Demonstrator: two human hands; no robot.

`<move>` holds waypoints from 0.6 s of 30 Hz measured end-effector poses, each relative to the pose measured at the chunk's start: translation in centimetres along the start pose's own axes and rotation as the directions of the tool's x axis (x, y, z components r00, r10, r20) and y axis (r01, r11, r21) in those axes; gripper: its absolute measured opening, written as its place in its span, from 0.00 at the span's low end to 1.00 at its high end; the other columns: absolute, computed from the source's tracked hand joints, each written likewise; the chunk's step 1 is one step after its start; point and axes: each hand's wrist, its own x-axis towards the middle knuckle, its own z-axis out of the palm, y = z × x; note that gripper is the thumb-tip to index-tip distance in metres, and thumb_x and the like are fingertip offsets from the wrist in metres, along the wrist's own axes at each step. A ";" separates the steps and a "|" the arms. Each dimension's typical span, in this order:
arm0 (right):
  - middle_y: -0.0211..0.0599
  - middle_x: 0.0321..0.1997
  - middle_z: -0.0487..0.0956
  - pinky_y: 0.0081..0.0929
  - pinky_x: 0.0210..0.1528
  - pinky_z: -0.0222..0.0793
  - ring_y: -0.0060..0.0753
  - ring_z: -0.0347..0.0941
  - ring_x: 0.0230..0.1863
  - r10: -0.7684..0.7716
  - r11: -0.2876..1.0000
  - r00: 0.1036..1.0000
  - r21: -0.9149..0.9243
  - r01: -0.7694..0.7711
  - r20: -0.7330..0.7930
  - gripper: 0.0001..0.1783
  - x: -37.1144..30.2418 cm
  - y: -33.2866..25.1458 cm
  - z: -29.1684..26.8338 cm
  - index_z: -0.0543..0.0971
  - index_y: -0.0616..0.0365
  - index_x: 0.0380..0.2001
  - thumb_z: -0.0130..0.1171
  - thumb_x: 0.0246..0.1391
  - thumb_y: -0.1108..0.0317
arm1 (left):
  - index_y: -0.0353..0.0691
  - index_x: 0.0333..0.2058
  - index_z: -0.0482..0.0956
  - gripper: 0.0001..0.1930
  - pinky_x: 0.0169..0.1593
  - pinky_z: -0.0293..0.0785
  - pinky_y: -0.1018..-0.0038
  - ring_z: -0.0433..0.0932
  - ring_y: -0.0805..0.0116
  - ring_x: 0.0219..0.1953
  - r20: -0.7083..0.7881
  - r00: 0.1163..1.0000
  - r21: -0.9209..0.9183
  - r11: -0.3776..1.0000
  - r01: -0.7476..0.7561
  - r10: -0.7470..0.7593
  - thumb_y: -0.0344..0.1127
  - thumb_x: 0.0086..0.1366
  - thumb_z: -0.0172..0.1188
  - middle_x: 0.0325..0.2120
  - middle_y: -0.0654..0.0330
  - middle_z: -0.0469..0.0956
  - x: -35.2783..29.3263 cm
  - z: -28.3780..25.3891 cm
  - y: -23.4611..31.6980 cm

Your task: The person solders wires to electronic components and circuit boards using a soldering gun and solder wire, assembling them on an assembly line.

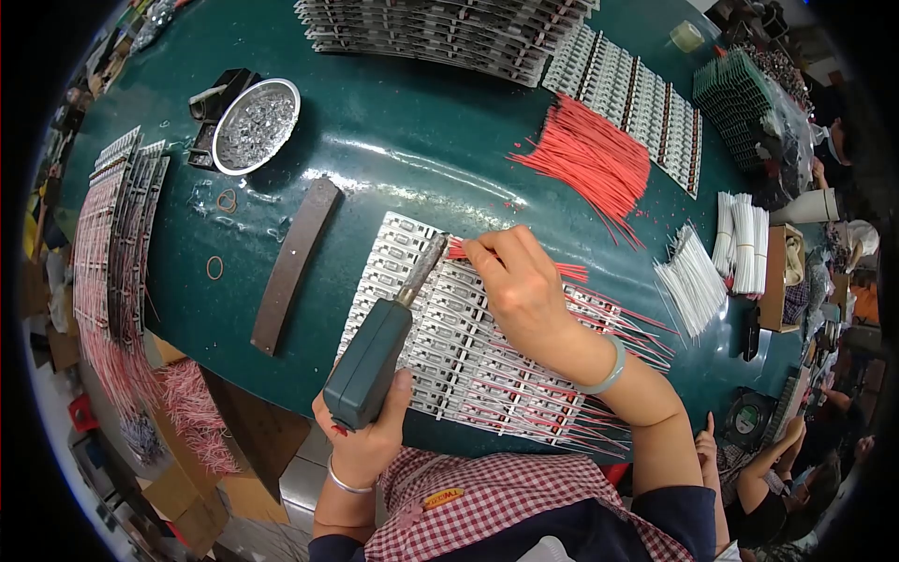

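My left hand (363, 448) is wrapped round the dark green handle of a soldering gun (371, 361). Its metal tip points up and away, close to the upper edge of a panel of small circuit boards (448, 351). Over the same panel, my right hand (521, 286) pinches a few short red wires (572, 272), whose ends show on both sides of the fingers. The wire ends on the left lie beside the gun's tip; whether they touch is too small to tell. Red and white wires (524, 398) stick out from the panel's right and near parts.
Beyond the panel lie a pile of red wires (599, 159) and stacked boards (440, 37). White wire bundles (693, 281) sit at the right. A metal bowl of scraps (257, 126), a dark bar (296, 267) and wired boards (117, 248) are to the left. Co-workers sit at far right.
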 end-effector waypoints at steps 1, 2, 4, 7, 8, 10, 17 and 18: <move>0.42 0.37 0.77 0.34 0.36 0.73 0.42 0.73 0.36 0.001 1.000 1.000 -0.003 -0.001 0.000 0.20 0.0 0.0 -0.1 0.81 0.68 0.41 0.59 0.39 0.83 | 0.28 0.39 0.83 0.11 0.33 0.76 0.77 0.80 0.73 0.28 -0.009 0.998 -0.021 0.998 0.061 -0.062 0.25 0.58 0.71 0.29 0.58 0.83 -0.1 0.0 0.0; 0.42 0.37 0.77 0.34 0.36 0.73 0.42 0.73 0.36 0.001 1.000 1.000 -0.001 -0.001 0.001 0.20 0.0 0.0 0.0 0.81 0.68 0.41 0.59 0.39 0.83 | 0.28 0.39 0.83 0.11 0.33 0.76 0.77 0.80 0.73 0.28 -0.010 0.998 -0.020 0.998 0.062 -0.063 0.25 0.58 0.71 0.29 0.58 0.83 -0.2 -0.1 0.0; 0.42 0.37 0.77 0.34 0.37 0.73 0.42 0.73 0.36 0.008 1.000 1.000 0.008 -0.008 0.011 0.20 0.0 -0.1 0.0 0.81 0.68 0.41 0.59 0.39 0.84 | 0.28 0.40 0.83 0.12 0.32 0.76 0.77 0.81 0.73 0.27 -0.039 0.999 -0.041 0.999 0.029 -0.031 0.26 0.58 0.71 0.28 0.57 0.84 -0.4 -0.2 -0.2; 0.42 0.38 0.77 0.34 0.37 0.73 0.42 0.73 0.37 0.009 1.000 1.000 0.003 -0.009 0.020 0.20 0.0 0.0 -0.1 0.81 0.68 0.41 0.59 0.39 0.84 | 0.27 0.40 0.83 0.12 0.33 0.76 0.77 0.81 0.73 0.28 -0.025 0.998 -0.034 0.998 0.057 -0.058 0.27 0.58 0.71 0.29 0.56 0.85 -0.4 -0.3 0.0; 0.42 0.38 0.77 0.34 0.37 0.73 0.42 0.73 0.37 0.008 1.000 1.000 0.004 -0.009 0.020 0.20 0.0 -0.1 -0.1 0.81 0.68 0.41 0.59 0.39 0.84 | 0.27 0.40 0.83 0.12 0.33 0.76 0.77 0.81 0.73 0.28 -0.026 0.998 -0.034 0.998 0.057 -0.058 0.27 0.58 0.71 0.29 0.56 0.85 -0.5 -0.4 -0.1; 0.42 0.38 0.77 0.34 0.37 0.73 0.42 0.72 0.38 0.012 1.000 1.000 0.015 -0.012 0.022 0.20 0.1 -0.1 -0.1 0.81 0.68 0.41 0.59 0.39 0.84 | 0.27 0.39 0.83 0.12 0.33 0.77 0.76 0.82 0.72 0.28 -0.027 0.995 -0.046 0.994 0.095 -0.097 0.28 0.59 0.71 0.29 0.56 0.85 -0.8 -0.5 -0.5; 0.43 0.38 0.76 0.35 0.35 0.72 0.43 0.72 0.37 -0.028 1.000 0.999 -0.005 0.028 -0.021 0.21 -0.1 -0.2 -0.3 0.80 0.69 0.41 0.59 0.37 0.83 | 0.30 0.52 0.76 0.19 0.25 0.68 0.81 0.73 0.78 0.24 0.032 0.999 0.021 1.000 -0.021 0.020 0.23 0.63 0.67 0.31 0.61 0.79 -1.7 -1.4 -2.4; 0.43 0.38 0.77 0.35 0.35 0.72 0.43 0.72 0.37 -0.045 0.999 0.999 -0.011 0.045 -0.019 0.21 -0.2 -0.3 -0.4 0.80 0.70 0.41 0.59 0.37 0.82 | 0.29 0.52 0.76 0.19 0.25 0.68 0.81 0.73 0.78 0.23 0.020 1.000 0.035 0.999 -0.014 0.013 0.23 0.62 0.67 0.31 0.61 0.79 -1.8 -1.4 -2.5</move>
